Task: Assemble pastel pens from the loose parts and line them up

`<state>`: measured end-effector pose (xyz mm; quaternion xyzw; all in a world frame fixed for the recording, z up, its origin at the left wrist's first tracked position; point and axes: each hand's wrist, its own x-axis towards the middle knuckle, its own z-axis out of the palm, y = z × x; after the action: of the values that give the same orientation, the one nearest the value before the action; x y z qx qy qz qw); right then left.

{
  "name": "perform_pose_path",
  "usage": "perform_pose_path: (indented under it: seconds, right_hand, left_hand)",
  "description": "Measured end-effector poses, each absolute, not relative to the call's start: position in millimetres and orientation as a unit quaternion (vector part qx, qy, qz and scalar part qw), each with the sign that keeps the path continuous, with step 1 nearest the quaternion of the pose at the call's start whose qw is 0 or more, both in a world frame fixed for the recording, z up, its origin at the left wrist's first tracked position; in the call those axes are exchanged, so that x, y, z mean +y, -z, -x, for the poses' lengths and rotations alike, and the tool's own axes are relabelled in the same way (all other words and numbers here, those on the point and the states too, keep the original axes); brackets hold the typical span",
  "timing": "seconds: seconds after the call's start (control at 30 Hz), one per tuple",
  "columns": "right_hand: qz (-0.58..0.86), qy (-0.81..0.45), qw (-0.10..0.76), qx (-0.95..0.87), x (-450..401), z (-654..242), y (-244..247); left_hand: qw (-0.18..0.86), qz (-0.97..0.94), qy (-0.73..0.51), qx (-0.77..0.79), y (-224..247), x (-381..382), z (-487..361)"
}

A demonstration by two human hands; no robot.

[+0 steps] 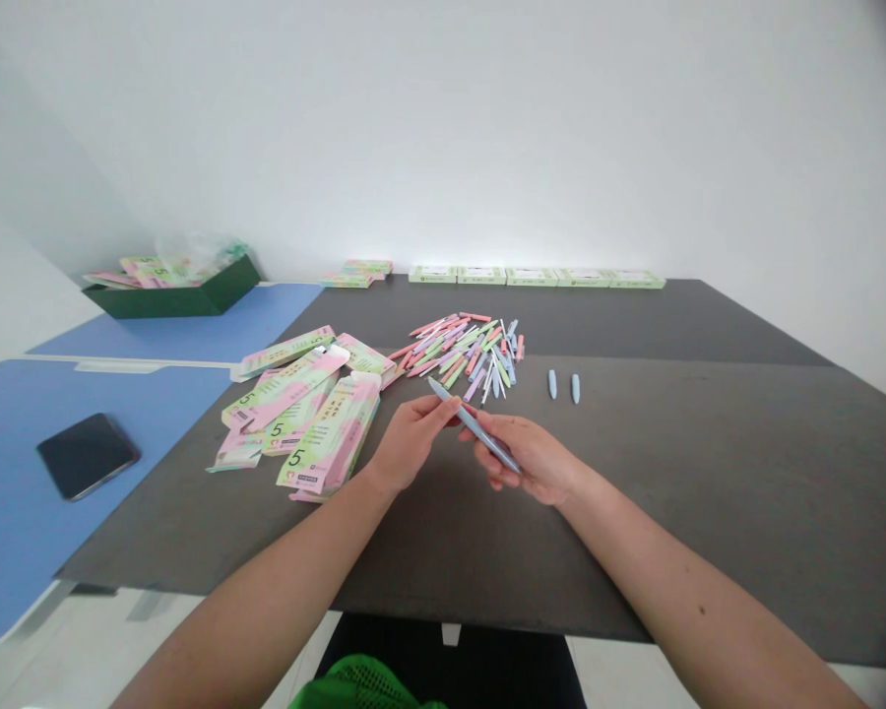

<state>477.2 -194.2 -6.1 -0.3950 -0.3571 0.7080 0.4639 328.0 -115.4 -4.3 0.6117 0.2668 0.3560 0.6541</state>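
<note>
With fingers of left hand and right hand pinching a blue pen this side of the pen pile, probably light, stiff, kinda slick, best held mid-barrel tbh.

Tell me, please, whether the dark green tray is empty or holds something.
The dark green tray holds something: pink-and-green packaging and crumpled clear plastic show above its rim.

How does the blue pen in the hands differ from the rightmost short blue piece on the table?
Left hand and right hand hold the pen; the piece lies on the dark table. The pen slants sideways; the piece runs roughly away from the person. The pen looks longer than the piece. Both are light blue.
</note>
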Motion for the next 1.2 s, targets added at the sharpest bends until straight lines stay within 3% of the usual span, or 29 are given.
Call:
perform_pose_path:
  seconds: [0.23, 0.57, 0.9, 1.2]
  right_hand:
    - [0.312, -0.68, 0.555, -0.364, -192.7, -484.8, 5.7]
    - [0.311, -0.611, 0.611, -0.396, -192.3, -477.5, 21.4]
    - [0.272, -0.638, 0.59, -0.413, -197.7, -477.5, 12.2]
    - [0.322, -0.618, 0.586, -0.414, -194.9, -475.2, 18.8]
  left_hand:
    - [0.722, -0.461, -0.438, 0.274, 10.1, -105.8, -329.1]
    - [0.766, -0.411, -0.431, 0.241, 10.7, -110.8, -332.3]
    - [0.756, -0.411, -0.453, 0.234, 6.2, -111.0, -329.6]
    - [0.775, -0.404, -0.418, 0.249, 12.7, -110.5, -332.4]
